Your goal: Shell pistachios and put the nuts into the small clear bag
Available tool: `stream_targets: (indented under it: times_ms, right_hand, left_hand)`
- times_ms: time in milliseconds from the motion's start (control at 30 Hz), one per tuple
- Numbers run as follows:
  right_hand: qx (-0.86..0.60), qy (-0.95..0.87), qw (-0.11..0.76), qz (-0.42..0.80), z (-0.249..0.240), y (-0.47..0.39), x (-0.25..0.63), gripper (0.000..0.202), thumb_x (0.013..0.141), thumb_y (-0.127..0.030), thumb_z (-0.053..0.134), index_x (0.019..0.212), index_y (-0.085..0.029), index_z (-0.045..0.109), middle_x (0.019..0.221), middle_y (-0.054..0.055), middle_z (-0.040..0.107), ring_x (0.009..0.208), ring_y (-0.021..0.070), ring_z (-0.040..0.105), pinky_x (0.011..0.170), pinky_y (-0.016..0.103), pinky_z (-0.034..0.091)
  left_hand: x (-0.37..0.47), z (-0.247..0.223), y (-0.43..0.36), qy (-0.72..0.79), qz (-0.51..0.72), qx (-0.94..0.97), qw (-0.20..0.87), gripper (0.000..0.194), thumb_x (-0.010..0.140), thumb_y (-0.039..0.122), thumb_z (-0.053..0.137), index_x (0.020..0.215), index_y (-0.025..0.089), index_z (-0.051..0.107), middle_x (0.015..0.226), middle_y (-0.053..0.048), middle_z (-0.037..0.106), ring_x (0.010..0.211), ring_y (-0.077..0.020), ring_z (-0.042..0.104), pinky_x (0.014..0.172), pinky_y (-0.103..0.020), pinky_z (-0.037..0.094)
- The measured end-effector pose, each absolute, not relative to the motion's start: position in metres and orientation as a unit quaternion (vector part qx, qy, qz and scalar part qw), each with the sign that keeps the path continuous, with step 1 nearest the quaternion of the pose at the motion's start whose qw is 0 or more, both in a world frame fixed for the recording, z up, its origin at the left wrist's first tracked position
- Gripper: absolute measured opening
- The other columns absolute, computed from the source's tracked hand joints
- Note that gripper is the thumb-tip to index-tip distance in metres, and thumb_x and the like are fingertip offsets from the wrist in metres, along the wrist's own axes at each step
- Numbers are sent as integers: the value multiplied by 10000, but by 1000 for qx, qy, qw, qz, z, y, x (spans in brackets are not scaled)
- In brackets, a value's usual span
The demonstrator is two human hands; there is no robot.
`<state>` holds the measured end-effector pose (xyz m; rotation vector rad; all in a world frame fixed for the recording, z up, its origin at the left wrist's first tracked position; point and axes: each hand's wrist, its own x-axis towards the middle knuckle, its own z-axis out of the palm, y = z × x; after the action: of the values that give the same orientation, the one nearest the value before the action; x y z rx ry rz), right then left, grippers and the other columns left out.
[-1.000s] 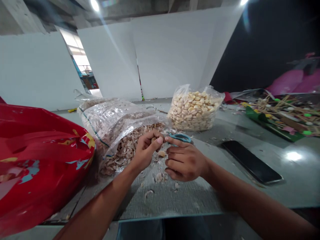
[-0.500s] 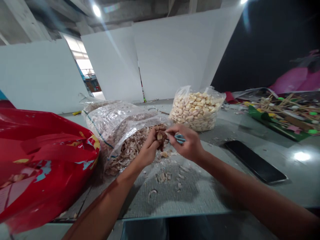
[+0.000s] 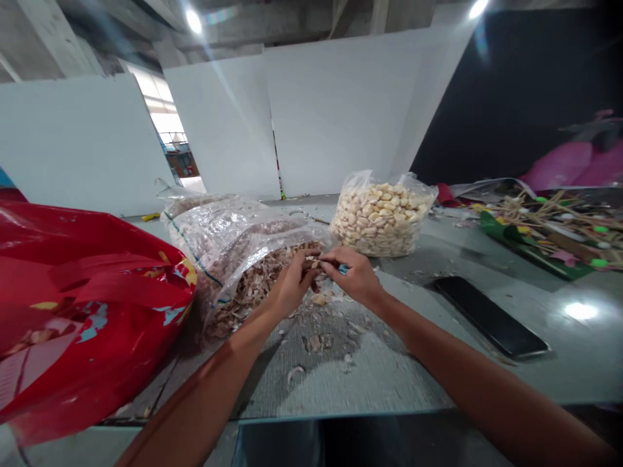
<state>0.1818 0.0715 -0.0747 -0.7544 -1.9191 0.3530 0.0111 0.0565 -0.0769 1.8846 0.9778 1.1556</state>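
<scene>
Nearest, a trousered leg (image 3: 277, 447) shows below the front edge of the grey table (image 3: 379, 395), whose top is finely streaked in the middle and shiny to the right, where it reflects a bright spot. A curled husk (image 3: 296, 372) and flat husk scraps (image 3: 318, 342) litter the streaked part. To the left bulges a glossy red bag (image 3: 121, 285); to the right lies a dark phone (image 3: 491, 316). Between them the left hand (image 3: 291, 285) pinches a small pale piece (image 3: 315, 264) at its fingertips, above the scraps. The right hand (image 3: 357, 277) brings thumb and forefinger close together against it; I cannot tell whether they grip it. Behind, a clear sack of husks (image 3: 228, 220) slumps open beside an upright clear bag of pale kernels (image 3: 382, 217). Thin sticks (image 3: 559, 217) are heaped on the far right. Beyond stand white panels (image 3: 350, 117) and a dark wall (image 3: 506, 91), with a bright gap (image 3: 165, 120) at left, under concrete beams (image 3: 292, 23) and lamps (image 3: 193, 21)
</scene>
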Motion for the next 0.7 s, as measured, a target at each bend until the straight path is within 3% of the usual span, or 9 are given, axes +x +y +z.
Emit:
stream_targets:
  times_ms: [300,433,700]
  right_hand:
    - [-356,-728,520,270,-83,71,175,227,821,-355,574,886,-168,686,837,46,696,754,162,635,704,267,491]
    - [-361,-697,514,347,-84,67,171,256,797,-367,602,919,-160,692,851,55,709,761,171,648,703,274,506]
    - [-370,-656,528,392,-84,72,171,248,775,-359,605,871,-161,717,807,51,714,704,174,656,656,278,535]
  left_hand:
    - [6,-70,53,468,456,738,170,171,826,335,577,869,174,542,783,-23,631,657,-133,573,606,-233,413]
    - [5,-71,53,464,457,745,145,146,819,317,577,873,182,569,875,-32,666,731,-145,598,669,-248,434]
    - [6,-74,54,477,434,745,173,173,788,337,616,878,190,628,737,14,672,599,-113,570,587,-215,405]
